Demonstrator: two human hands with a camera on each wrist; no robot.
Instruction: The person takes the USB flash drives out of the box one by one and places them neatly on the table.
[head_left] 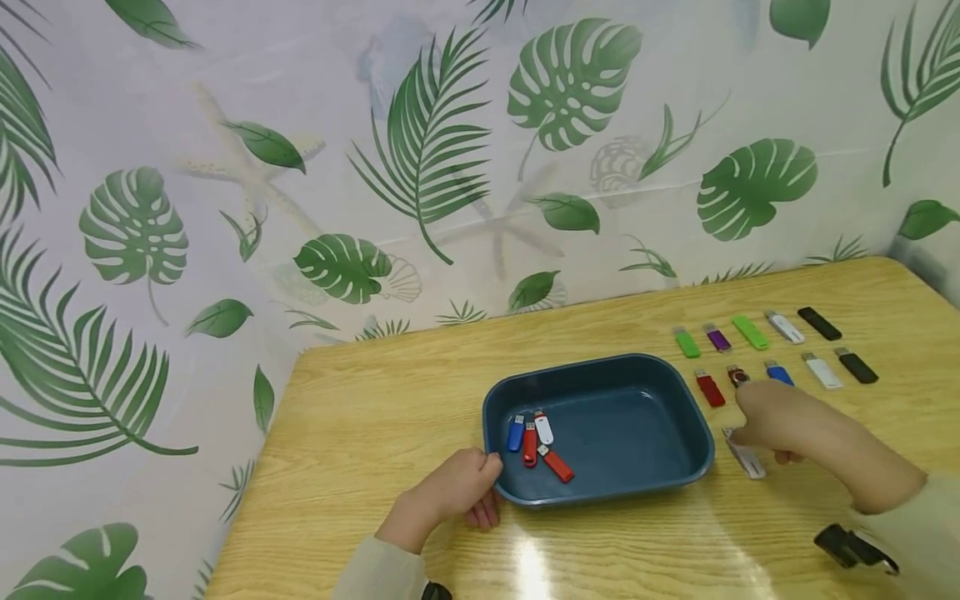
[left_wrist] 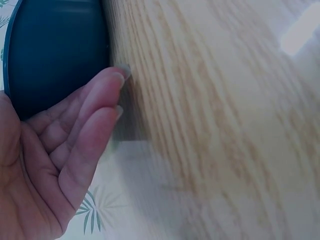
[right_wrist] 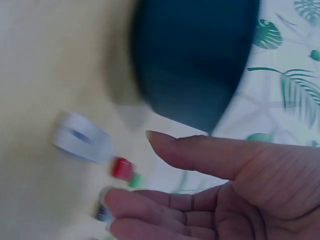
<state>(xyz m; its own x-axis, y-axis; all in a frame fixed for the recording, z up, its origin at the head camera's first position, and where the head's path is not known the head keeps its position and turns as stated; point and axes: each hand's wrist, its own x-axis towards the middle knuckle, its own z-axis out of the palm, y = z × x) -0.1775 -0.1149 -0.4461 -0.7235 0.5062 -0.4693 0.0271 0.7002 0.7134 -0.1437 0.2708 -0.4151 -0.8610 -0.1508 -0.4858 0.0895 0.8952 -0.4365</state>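
Observation:
A dark blue tray [head_left: 600, 442] holds several USB flash drives on its left side: a blue one [head_left: 516, 433], a white one [head_left: 543, 427] and red ones. My left hand [head_left: 465, 483] grips the tray's near left corner, thumb at the rim and fingers against the outer wall. Right of the tray, my right hand [head_left: 780, 421] is over the table with thumb and fingers apart and nothing between them. Beneath it lies a white USB drive [head_left: 746, 457], partly covered by the hand in the head view. A red-and-dark USB drive [head_left: 738, 376] lies just beyond the fingers.
More USB drives lie in rows at the right of the wooden table [head_left: 375, 400], among them a green one [head_left: 750, 332], a purple one [head_left: 717, 337], a red one [head_left: 709, 388] and a black one [head_left: 857, 365]. A leaf-patterned cloth [head_left: 315, 167] hangs behind.

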